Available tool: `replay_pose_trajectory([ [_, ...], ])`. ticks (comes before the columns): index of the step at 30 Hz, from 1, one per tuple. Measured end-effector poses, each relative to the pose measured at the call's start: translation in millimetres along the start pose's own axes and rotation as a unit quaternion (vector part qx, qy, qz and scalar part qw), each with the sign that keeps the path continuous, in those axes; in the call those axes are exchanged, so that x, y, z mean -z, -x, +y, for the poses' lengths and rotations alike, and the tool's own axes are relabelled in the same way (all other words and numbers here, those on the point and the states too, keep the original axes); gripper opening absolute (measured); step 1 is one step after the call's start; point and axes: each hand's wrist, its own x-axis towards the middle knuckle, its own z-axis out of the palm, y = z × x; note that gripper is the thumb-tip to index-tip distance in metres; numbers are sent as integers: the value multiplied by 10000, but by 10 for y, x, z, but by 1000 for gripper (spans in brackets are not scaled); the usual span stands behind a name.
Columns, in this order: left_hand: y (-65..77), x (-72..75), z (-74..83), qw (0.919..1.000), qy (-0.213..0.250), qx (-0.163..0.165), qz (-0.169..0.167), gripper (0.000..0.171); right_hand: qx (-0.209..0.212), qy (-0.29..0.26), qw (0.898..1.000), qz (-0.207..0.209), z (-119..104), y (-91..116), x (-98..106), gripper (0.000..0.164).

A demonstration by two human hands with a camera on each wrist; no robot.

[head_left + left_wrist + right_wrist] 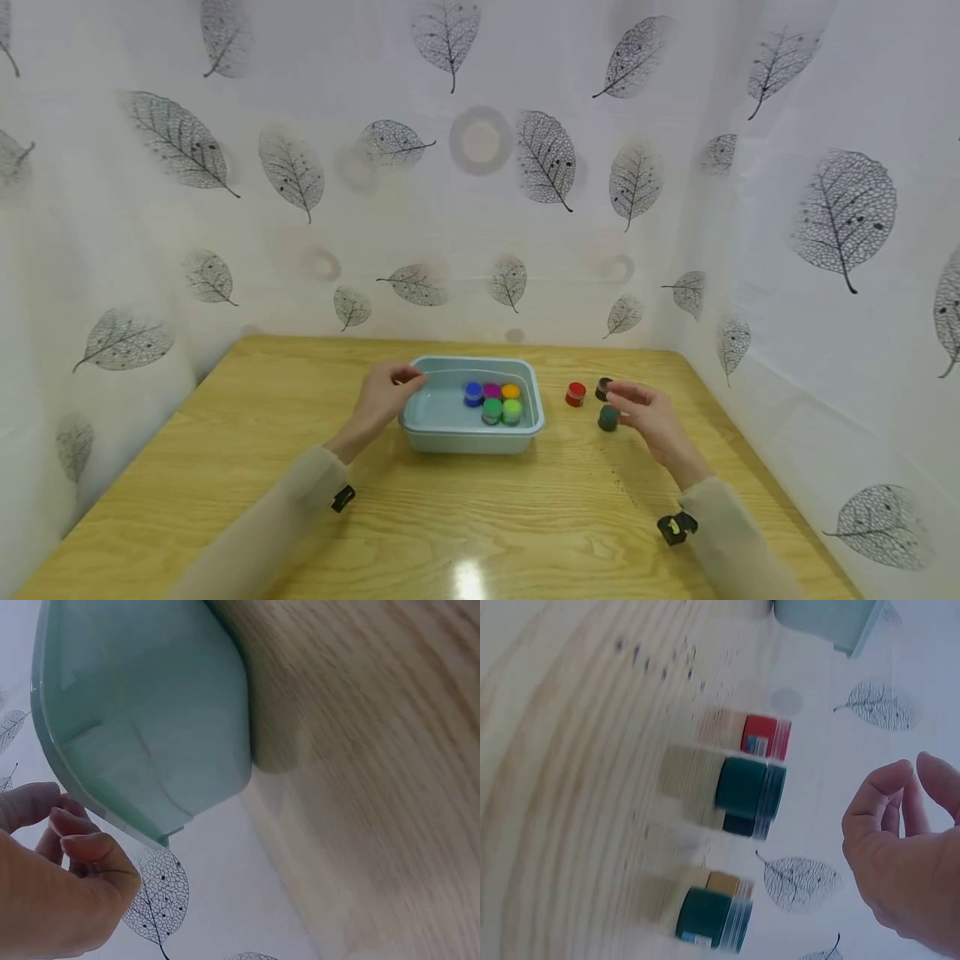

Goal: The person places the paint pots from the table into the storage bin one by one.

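Observation:
At the left rim of a pale blue-green plastic tub (pixel 468 444), my left hand (pixel 382 396) bends its fingers loosely. In the left wrist view, that hand (pixel 71 881) is just beyond the tub's rim, and contact is unclear. Inside the tub sit small paint jars: blue (pixel 473 394), purple (pixel 492 391), orange (pixel 510 392), green (pixel 492 411) and light green (pixel 512 412). My right hand (pixel 651 417) is beside a dark green jar (pixel 608 419) and a black jar (pixel 603 388). In the right wrist view, this hand (pixel 904 832) holds nothing, its fingers bent.
A red jar (pixel 575 394) stands right of the tub. The right wrist view shows another green jar (pixel 712 919) and an ochre jar (pixel 724 883), which my right hand hides in the head view. Leaf-printed curtains (pixel 480 217) surround the wooden table (pixel 420 517).

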Motion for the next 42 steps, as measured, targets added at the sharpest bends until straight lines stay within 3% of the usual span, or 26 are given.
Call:
replay_pose_trajectory([
  [7,78,66,-84,9999,7,123,-96,31,167,94,9993,330,76,26,254,23],
  [10,100,82,-123,9996,137,223,-122,39,106,27,9995,300,110,19,349,21],
  [16,123,113,-207,9970,597,430,-250,48,20,179,9997,180,183,-23,509,25],
  [20,154,129,-235,9909,1037,642,-564,51,119,313,9993,176,221,-46,607,24],
  [24,187,133,-240,9790,1606,961,-807,54,176,513,9985,85,266,-69,691,43],
  [27,199,129,-259,9735,1867,999,-865,55,223,751,9969,-69,317,-92,751,53],
  [33,210,123,-326,9732,1906,865,-949,56,231,1196,9921,-298,424,-144,860,55],
  [42,114,145,-379,9657,2061,959,-1255,60,238,1530,9838,-900,445,-198,989,62],
])
